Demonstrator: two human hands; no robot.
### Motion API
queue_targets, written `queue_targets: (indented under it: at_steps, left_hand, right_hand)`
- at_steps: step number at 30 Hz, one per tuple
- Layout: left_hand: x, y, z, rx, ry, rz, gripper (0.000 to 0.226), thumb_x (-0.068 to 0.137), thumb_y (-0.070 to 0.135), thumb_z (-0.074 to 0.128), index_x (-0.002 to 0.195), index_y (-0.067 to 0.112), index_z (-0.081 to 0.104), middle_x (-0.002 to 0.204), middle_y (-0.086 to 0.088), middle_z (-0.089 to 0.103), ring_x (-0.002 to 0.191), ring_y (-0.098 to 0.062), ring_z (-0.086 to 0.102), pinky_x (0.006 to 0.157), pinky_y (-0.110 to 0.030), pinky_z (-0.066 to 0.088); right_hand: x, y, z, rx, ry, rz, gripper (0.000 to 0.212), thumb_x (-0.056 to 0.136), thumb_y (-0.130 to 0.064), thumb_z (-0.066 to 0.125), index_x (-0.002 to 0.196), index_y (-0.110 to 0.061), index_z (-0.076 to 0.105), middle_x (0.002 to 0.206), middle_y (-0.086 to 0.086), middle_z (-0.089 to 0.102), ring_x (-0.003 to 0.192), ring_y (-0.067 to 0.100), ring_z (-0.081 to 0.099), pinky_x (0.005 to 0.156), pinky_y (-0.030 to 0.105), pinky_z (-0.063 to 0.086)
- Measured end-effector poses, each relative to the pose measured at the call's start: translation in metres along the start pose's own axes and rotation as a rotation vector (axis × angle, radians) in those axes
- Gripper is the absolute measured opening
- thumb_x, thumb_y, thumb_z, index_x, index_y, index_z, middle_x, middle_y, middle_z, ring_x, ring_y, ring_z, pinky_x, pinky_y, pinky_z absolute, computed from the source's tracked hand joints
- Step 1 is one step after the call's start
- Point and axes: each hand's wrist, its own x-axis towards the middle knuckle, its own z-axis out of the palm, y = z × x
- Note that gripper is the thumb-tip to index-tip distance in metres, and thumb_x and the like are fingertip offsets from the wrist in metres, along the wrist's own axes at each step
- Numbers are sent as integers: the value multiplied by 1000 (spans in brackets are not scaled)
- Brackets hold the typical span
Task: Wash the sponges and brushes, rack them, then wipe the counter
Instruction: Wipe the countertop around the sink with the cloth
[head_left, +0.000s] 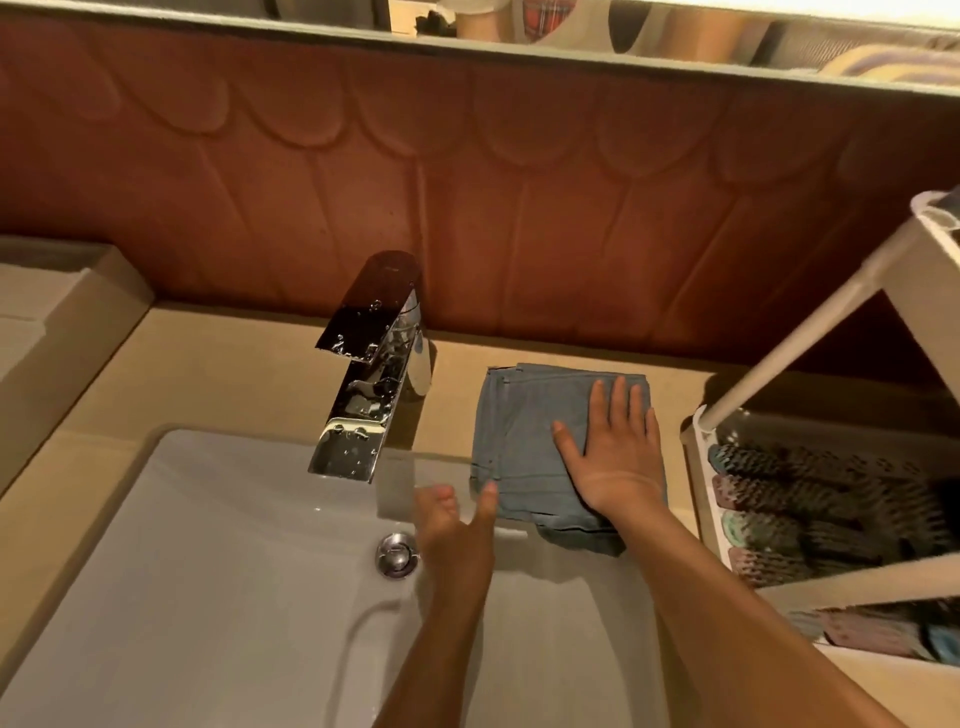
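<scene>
— Beige counter (218, 374) condition?
— A folded grey-blue cloth (524, 447) was found right of the chrome faucet (371, 364), pressed flat by the right hand (615, 457), fingers spread.
— Left hand (457, 535)?
— Loosely open, its fingertip touching the cloth's edge; brushes (779, 499) were racked.

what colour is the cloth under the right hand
Grey-blue, plain; the cloth shows best in the head view.

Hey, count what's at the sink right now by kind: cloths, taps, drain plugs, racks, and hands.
Cloths: 1, the blue-grey cloth on the counter
Taps: 1, the chrome tap
Drain plugs: 1, the drain plug
Racks: 1, the white rack
Hands: 2, left hand and right hand
Total: 6
</scene>
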Motion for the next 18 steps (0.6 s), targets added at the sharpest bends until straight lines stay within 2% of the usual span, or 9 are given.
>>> queue_targets:
  at_steps: [2, 4, 5, 7, 10, 11, 14, 15, 18]
  left_hand:
    - [-1, -8, 5, -10, -219, -117, 50, 81, 25, 70, 119, 4, 46, 107, -11, 53, 98, -22, 53, 83, -28, 43]
    - [-5, -8, 11, -161, -388, -124, 43, 82, 19, 70, 116, 1, 52, 108, -11, 62, 95, -19, 60, 77, -18, 49]
    - [-5, -8, 14, -236, -434, -123, 36, 82, 17, 70, 111, 3, 55, 108, -11, 64, 96, -21, 63, 78, -18, 51]
    - [-8, -7, 18, -307, -450, -135, 31, 81, 16, 71, 107, 6, 56, 111, -13, 65, 95, -21, 65, 80, -24, 55]
    - [-17, -9, 19, -310, -510, -177, 55, 65, 33, 77, 111, 12, 57, 110, -10, 67, 97, -22, 66, 89, -38, 54]
    - [-18, -11, 19, -300, -532, -176, 54, 65, 33, 76, 112, 14, 57, 109, -8, 68, 98, -22, 66, 90, -39, 54]
    - [-26, -9, 13, -227, -596, -124, 24, 84, 14, 68, 106, 17, 58, 98, 1, 67, 89, -12, 64, 77, -20, 55]
    - [-26, -10, 12, -197, -611, -105, 21, 85, 11, 65, 104, 18, 58, 97, 1, 66, 88, -12, 64, 75, -17, 54]
    - [-30, -11, 4, -150, -623, -94, 20, 83, 12, 65, 102, 15, 60, 112, -12, 65, 103, -26, 63, 88, -31, 52]
  right_hand:
    - [-5, 4, 2, 7, -2, 28, 77, 92, -61, 13, 149, -14, -9, 157, 10, -12, 144, 25, -15, 118, 38, -8]
    - [-15, 8, 5, 7, -1, 51, 77, 92, -60, 14, 149, -14, -9, 157, 11, -13, 144, 25, -15, 118, 39, -8]
    - [-20, 9, 6, 9, 2, 60, 77, 92, -60, 14, 149, -14, -9, 157, 11, -13, 144, 25, -16, 118, 38, -8]
    - [-29, 14, 7, 15, 9, 63, 76, 92, -59, 15, 148, -14, -9, 157, 11, -13, 144, 25, -16, 118, 38, -9]
    - [-42, 18, 6, -2, 18, 63, 76, 93, -57, 16, 148, -12, -9, 157, 13, -11, 145, 26, -14, 117, 38, -8]
    - [-46, 19, 7, -10, 19, 65, 75, 93, -57, 16, 148, -11, -8, 157, 14, -11, 145, 27, -13, 117, 38, -7]
    - [-62, 22, 6, -12, 17, 67, 76, 94, -57, 16, 148, -10, -7, 157, 16, -9, 145, 28, -11, 117, 39, -5]
    - [-66, 23, 7, 3, 13, 65, 76, 94, -56, 17, 148, -9, -7, 157, 16, -8, 145, 28, -11, 117, 39, -6]
    - [-81, 24, 7, 48, 9, 57, 74, 95, -54, 18, 148, -8, -6, 157, 15, -9, 145, 28, -12, 117, 37, -7]
